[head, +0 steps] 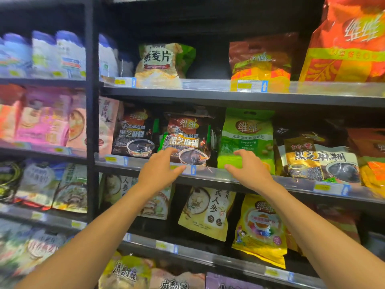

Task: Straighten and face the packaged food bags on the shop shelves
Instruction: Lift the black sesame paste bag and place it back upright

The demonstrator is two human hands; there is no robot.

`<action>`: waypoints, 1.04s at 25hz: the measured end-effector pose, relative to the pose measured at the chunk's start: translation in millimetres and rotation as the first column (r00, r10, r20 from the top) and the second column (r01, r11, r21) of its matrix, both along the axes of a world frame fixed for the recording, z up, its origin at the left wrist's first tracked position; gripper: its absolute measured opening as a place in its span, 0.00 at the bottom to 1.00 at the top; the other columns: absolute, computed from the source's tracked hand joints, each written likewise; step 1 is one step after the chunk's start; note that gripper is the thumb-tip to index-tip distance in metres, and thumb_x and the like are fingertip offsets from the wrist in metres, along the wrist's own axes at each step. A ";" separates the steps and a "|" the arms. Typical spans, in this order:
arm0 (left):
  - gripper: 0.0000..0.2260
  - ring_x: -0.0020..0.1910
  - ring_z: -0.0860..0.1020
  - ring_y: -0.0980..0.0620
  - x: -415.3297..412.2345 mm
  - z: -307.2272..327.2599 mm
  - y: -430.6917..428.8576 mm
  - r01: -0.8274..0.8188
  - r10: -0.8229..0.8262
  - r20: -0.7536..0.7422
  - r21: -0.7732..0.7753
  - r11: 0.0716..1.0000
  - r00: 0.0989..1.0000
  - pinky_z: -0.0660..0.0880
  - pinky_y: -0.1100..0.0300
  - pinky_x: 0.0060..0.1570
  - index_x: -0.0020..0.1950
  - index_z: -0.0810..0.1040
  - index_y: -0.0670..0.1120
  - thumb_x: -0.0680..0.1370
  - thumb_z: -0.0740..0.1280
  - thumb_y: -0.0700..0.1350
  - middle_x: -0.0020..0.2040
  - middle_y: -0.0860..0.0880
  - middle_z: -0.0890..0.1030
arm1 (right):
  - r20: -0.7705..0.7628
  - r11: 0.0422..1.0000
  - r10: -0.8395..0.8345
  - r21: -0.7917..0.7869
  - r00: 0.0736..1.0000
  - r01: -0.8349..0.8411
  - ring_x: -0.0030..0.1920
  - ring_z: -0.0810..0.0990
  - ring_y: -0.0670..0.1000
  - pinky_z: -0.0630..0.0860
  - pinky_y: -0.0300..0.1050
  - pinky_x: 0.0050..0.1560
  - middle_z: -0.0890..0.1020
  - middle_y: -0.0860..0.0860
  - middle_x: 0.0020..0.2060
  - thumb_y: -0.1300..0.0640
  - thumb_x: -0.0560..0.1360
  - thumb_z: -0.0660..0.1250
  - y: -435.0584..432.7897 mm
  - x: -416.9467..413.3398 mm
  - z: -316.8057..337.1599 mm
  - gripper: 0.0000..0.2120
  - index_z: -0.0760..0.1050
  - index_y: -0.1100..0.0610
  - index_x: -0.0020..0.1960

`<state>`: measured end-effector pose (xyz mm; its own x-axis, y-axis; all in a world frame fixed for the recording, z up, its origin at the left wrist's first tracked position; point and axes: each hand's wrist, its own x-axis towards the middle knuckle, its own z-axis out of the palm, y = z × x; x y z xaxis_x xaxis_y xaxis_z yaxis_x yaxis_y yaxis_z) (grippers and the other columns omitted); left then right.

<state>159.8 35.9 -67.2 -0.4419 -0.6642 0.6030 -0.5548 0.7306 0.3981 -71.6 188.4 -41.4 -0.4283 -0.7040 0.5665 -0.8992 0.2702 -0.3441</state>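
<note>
Facing the middle shelf (302, 184) - both hands are up at its front rail, centre of frame. Left hand (161, 170) sits at the lower-left corner of the dark sesame bag (187, 136), fingers loosely spread against its front, thumb apart over the rail; nothing clamped. Right hand (249, 170) has its fingertips laid on the lower front of the green soy bag (248, 132), thumb splayed toward the rail, no pinch visible.

Both bags stand upright, side by side. The dark sesame bag looks slightly twisted, with its top edge crumpled and its base overhanging the rail. The green soy bag looks square.

Step in hand, as I judge it: squaring this pair. Next move calls for a hold on both sides of the dark sesame bag, a small rotation to face front, then a push back flush behind the rail. After that, the slumped bag (318, 159) at right of frame needs standing up. Left of frame is too blurred to judge.
</note>
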 end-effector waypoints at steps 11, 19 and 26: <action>0.42 0.75 0.71 0.41 20.5 40.5 -120.7 0.092 -0.071 -0.087 0.264 0.960 0.994 0.73 0.43 0.70 0.82 0.58 0.44 0.77 0.70 0.63 0.79 0.43 0.68 | 0.111 0.974 -0.099 0.212 0.989 0.074 0.73 0.73 0.58 0.76 0.55 0.66 0.70 0.56 0.77 0.28 0.72 0.68 -94.2 32.1 15.2 0.50 0.58 0.58 0.81; 0.43 0.74 0.70 0.40 -18.5 56.5 -186.7 0.307 -0.283 -0.128 0.517 0.799 0.951 0.72 0.42 0.71 0.80 0.64 0.42 0.75 0.72 0.66 0.80 0.41 0.66 | 0.304 0.937 -0.210 0.334 0.929 0.103 0.39 0.71 0.52 0.66 0.47 0.41 0.82 0.68 0.50 0.29 0.70 0.71 -151.8 27.8 27.5 0.45 0.76 0.71 0.63; 0.09 0.48 0.78 0.54 -28.2 53.1 -195.8 0.515 -0.417 -0.304 0.556 0.652 0.856 0.75 0.54 0.50 0.46 0.75 0.52 0.79 0.73 0.53 0.54 0.51 0.82 | 0.302 0.928 -0.231 0.354 0.925 0.117 0.51 0.79 0.50 0.77 0.52 0.55 0.80 0.58 0.61 0.29 0.64 0.77 -175.1 24.2 23.5 0.44 0.74 0.59 0.67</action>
